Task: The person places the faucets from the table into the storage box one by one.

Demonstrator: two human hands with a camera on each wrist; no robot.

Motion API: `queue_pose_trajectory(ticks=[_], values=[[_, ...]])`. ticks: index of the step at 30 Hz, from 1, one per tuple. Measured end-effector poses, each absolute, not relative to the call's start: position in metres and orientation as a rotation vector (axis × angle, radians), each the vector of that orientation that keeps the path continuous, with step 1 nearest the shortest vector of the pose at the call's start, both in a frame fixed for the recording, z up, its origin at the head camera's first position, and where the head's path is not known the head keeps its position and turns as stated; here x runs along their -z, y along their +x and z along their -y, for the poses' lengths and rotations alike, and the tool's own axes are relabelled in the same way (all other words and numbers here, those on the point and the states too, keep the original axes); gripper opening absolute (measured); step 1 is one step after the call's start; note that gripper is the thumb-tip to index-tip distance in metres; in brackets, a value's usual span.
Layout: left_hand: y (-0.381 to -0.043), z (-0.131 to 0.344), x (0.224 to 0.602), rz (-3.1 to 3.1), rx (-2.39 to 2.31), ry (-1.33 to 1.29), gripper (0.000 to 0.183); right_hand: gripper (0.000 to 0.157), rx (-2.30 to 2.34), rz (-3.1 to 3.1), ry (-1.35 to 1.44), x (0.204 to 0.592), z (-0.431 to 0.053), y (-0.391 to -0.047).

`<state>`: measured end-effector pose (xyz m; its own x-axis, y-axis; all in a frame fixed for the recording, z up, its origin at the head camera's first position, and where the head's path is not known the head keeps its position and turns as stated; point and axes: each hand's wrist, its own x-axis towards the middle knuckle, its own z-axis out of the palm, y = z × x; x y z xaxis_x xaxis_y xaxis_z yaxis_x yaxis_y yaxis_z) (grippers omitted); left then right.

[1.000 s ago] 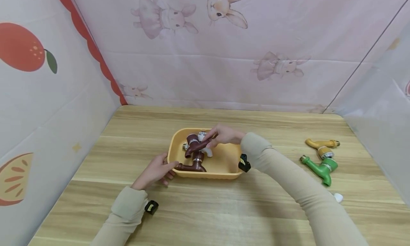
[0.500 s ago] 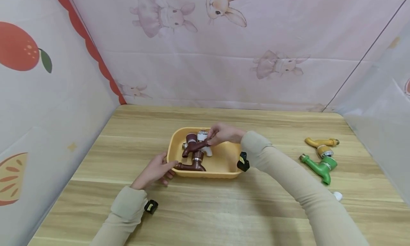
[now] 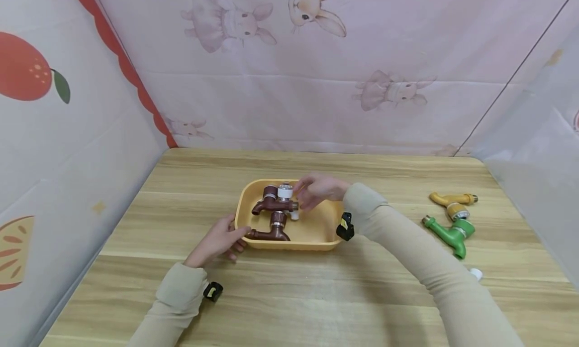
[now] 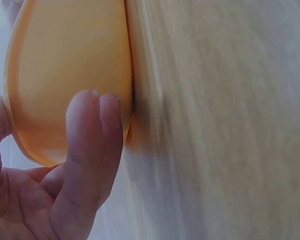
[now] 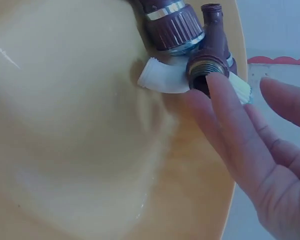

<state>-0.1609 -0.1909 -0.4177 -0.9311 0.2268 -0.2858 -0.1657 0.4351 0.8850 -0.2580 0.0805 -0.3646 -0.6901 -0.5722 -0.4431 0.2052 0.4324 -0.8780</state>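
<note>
A yellow plastic basin (image 3: 312,246) sits mid-table with several taps inside. My left hand (image 3: 219,239) holds its left end, thumb over the rim and fingers along the outer wall (image 4: 70,60). Over the basin's back side is my right hand (image 3: 321,187), fingers apart and gripping nothing. Its fingertips are close to the threaded end of the upper brown tap (image 3: 273,205); whether they touch is unclear in the right wrist view. That tap lies across a white tap (image 3: 285,192), which it partly covers. Another brown tap (image 3: 273,234) lies along the basin's near wall.
On the table's right side lie a yellow tap (image 3: 454,202) and a green tap (image 3: 452,236). A small white piece (image 3: 476,273) shows beside my right sleeve, partly hidden. Printed cloth walls stand behind the table (image 3: 289,297) and at both sides.
The right hand has let go of the upper brown tap, which has swung to lie more level, its threaded end now uncovered. The left hand stays at the basin's rim.
</note>
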Motion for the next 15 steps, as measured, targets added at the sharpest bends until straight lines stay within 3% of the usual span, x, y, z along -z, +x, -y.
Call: queue_pose_trajectory(ticks=[15], values=[[-0.153,0.193,0.419,-2.339,-1.489,0.08,0.046,0.043,1.426,-1.885,-0.347,0.35,-0.091,-0.236]])
